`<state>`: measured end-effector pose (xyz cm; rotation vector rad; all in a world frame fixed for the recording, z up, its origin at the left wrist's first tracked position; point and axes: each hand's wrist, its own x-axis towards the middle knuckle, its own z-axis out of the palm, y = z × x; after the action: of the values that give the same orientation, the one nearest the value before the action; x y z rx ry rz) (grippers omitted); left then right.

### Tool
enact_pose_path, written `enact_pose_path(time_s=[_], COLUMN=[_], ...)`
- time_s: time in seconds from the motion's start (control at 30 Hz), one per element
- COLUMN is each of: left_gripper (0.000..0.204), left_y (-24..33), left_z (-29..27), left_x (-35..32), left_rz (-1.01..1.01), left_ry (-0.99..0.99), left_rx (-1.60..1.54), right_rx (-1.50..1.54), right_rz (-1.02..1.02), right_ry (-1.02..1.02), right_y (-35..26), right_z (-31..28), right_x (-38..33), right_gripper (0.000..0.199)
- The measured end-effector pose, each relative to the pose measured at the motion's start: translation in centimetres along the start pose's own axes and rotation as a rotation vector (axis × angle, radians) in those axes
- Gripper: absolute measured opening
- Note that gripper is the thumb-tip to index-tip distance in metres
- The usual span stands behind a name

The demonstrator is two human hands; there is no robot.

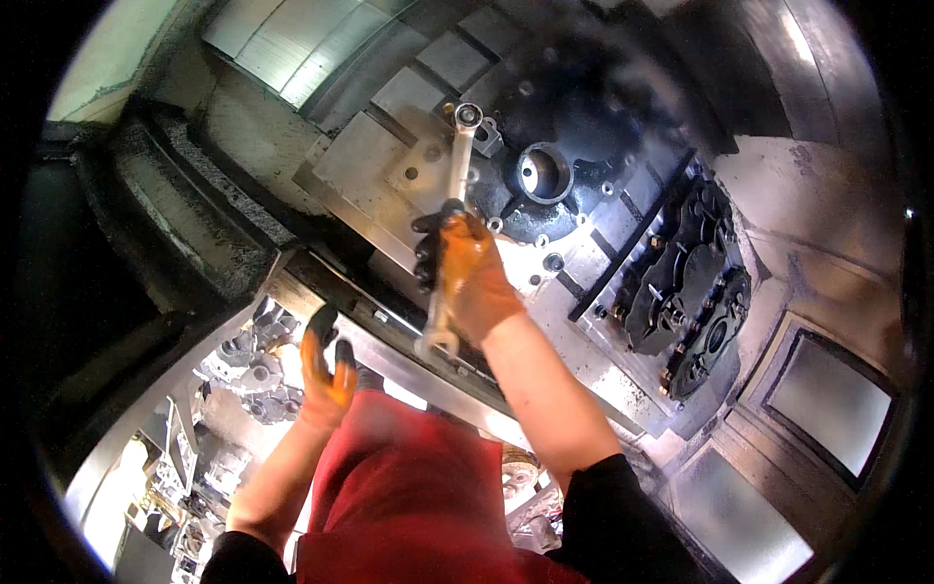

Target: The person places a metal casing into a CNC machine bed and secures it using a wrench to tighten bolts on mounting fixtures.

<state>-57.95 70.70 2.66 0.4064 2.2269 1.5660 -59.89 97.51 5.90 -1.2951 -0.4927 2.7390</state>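
My right hand (472,268), in an orange glove with black fingertips, is closed round the middle of a steel combination wrench (461,170). The wrench's ring end points away over the slotted metal plate (360,161), beside a small lug. Its open-jaw end hangs below my hand, near the front rail. Whether the ring sits on a bolt I cannot tell. Just right of it lies a large dark round casting (584,117) with a raised bore (545,173). My left hand (326,365), gloved alike, is at the rail's near edge with fingers apart and nothing in it.
A second dark casting (671,297) with bolts stands on the right of the plate, behind a black bar (632,234). Metal walls enclose the space. The front rail (389,360) runs across before me. Several metal parts (258,375) lie beyond it at lower left.
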Motion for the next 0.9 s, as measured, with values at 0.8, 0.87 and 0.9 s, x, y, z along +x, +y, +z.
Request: enact_pose_path(time_s=[0.8,0.87,0.9], left_gripper=[0.032,0.031,0.03], left_y=[10.7,9.9,9.6], left_z=[4.7,4.5,4.5], left_x=[29.8,32.8,33.5], left_rz=[-0.313,-0.306,-0.344], left_ry=[0.678,0.592,0.603], left_rx=[-1.237,-1.133,-1.078], right_rx=[-1.737,-1.764,-1.764], right_rz=[-1.485,-1.351,-1.349], right_ry=[0.683,0.718,0.731], right_y=[-15.1,-13.8,-13.6], right_z=[-7.7,-6.7,-7.0], right_x=[4.2,5.1,5.5], right_gripper=[0.057,0.061,0.059])
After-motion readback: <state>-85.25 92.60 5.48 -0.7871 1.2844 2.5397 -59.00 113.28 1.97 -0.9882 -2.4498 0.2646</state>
